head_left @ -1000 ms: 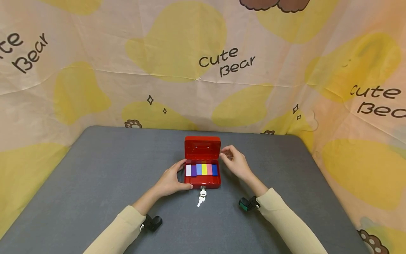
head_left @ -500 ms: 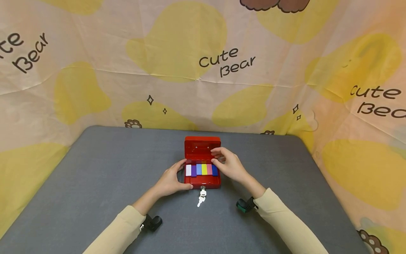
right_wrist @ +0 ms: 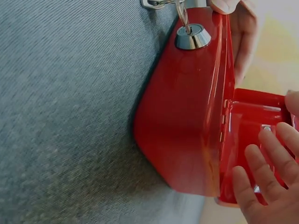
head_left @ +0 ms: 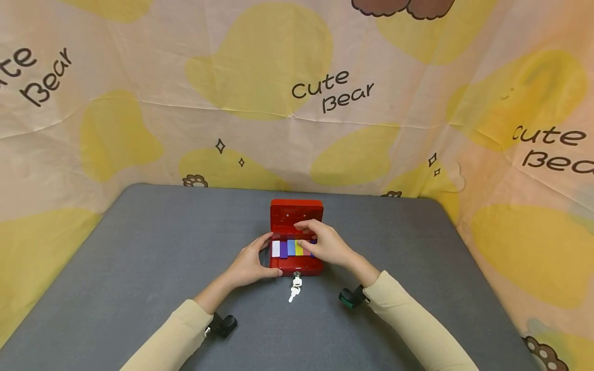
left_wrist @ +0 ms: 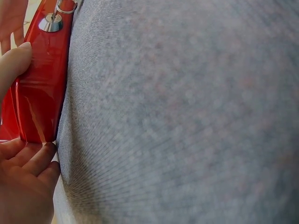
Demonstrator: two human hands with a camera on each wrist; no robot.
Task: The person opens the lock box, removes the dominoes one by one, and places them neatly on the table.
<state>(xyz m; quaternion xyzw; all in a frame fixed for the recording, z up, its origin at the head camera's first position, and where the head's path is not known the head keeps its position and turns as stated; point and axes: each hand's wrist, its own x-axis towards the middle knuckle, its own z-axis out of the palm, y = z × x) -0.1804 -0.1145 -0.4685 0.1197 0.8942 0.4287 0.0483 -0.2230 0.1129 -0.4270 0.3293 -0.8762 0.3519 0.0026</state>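
Note:
A red cash box (head_left: 300, 265) stands on the table with its lid (head_left: 290, 208) raised at the back. A row of flat coloured pieces, white, purple (head_left: 283, 249), light blue (head_left: 291, 247), yellow, pink and dark blue, lies inside; their exact kind is unclear. My left hand (head_left: 248, 264) grips the box's left end, thumb on the front edge and fingers against the side. Above the right half of the row is my right hand (head_left: 327, 243), its fingers loosely bent, partly covering the yellow, pink and dark blue pieces. In the right wrist view no piece shows between its fingers.
Keys (head_left: 295, 287) hang from the lock (right_wrist: 192, 36) at the box's front and lie over the grey tabletop (head_left: 185, 232). A printed cloth (head_left: 260, 62) surrounds the table at the back and sides.
My right hand has moved left, from beside the box's right end to over the yellow and pink pieces. The left hand and the box have stayed in place.

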